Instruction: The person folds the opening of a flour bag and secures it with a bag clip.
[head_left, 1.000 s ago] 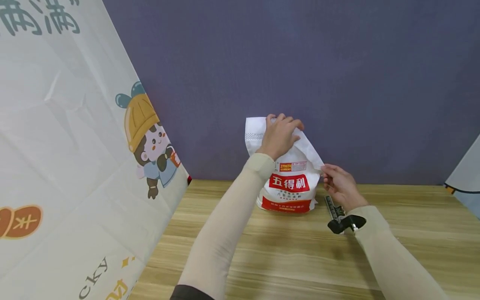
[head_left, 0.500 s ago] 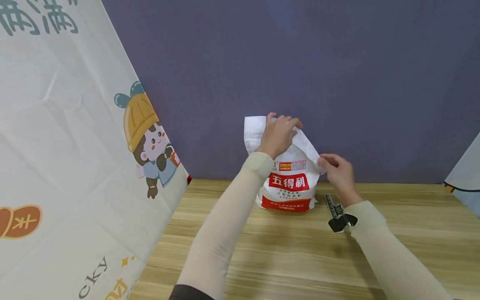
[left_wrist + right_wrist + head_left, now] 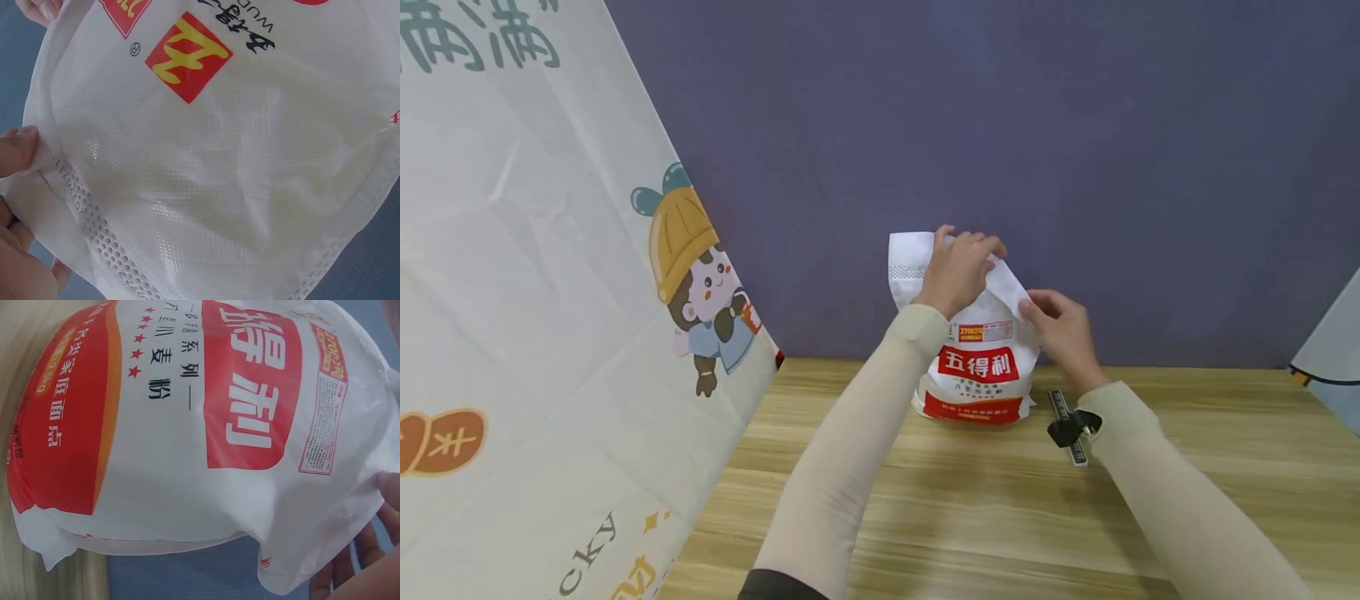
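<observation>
A white flour bag (image 3: 977,392) with red panels stands upright on the wooden table, its top flap slanting down to the right. My left hand (image 3: 957,271) grips the top edge of the bag, thumb (image 3: 17,150) on the near face and the other fingers behind the plastic. Lower down, on the right side, my right hand (image 3: 1066,333) pinches the slanting edge between thumb and fingers. In the right wrist view that hand (image 3: 369,550) shows at the lower right, with several fingers behind the bag. The bag's far side is hidden in the head view.
A narrow black strip with white markings (image 3: 1078,451) lies on the table (image 3: 970,517) beside the bag, partly under the black wrist mount (image 3: 1067,429). A dark blue-grey panel (image 3: 820,167) rises behind. A white printed sheet (image 3: 512,275) stands at the left.
My right hand has moved up and left along the bag's slanting edge, pinching it higher. My left hand and the bag stay nearly in place.
</observation>
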### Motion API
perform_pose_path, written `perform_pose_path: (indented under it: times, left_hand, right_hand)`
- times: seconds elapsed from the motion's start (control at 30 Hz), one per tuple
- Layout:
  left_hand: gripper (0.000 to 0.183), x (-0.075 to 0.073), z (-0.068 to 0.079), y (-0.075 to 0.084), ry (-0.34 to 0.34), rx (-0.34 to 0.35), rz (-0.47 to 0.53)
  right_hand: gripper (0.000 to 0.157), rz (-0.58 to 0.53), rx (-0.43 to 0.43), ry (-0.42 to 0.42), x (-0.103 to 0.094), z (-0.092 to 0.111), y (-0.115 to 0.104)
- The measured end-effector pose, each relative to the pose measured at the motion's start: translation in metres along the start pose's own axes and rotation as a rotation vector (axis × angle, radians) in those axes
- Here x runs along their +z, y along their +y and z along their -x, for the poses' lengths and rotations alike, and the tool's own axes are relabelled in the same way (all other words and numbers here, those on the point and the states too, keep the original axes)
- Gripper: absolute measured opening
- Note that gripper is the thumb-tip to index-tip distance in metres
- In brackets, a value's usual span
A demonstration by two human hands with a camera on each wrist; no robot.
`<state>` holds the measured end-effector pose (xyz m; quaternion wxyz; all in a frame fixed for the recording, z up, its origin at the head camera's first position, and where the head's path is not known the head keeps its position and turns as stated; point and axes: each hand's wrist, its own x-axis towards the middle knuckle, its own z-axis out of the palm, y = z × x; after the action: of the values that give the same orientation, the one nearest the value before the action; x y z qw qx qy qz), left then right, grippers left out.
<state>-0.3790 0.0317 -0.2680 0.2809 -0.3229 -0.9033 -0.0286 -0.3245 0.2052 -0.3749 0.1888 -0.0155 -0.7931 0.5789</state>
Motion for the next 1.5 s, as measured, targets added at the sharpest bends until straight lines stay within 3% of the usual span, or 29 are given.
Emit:
perform_pose_path:
  times: [0.33,0.87,1.5]
  left_hand:
    - [0.021,-0.004,0.002,0.003,0.015,0.023,-0.021]
    - [0.022,0.000,0.003,0.003,0.054,0.053,-0.048]
    - [0.024,-0.001,0.004,0.001,0.042,0.053,-0.020]
  right_hand:
    - [0.041,0.018,-0.014,0.060,0.002,-0.002,0.004]
    - [0.036,0.112,0.041,0.042,-0.004,0.005,0.030]
    - [0.032,0.165,0.016,0.073,-0.014,0.009,0.049]
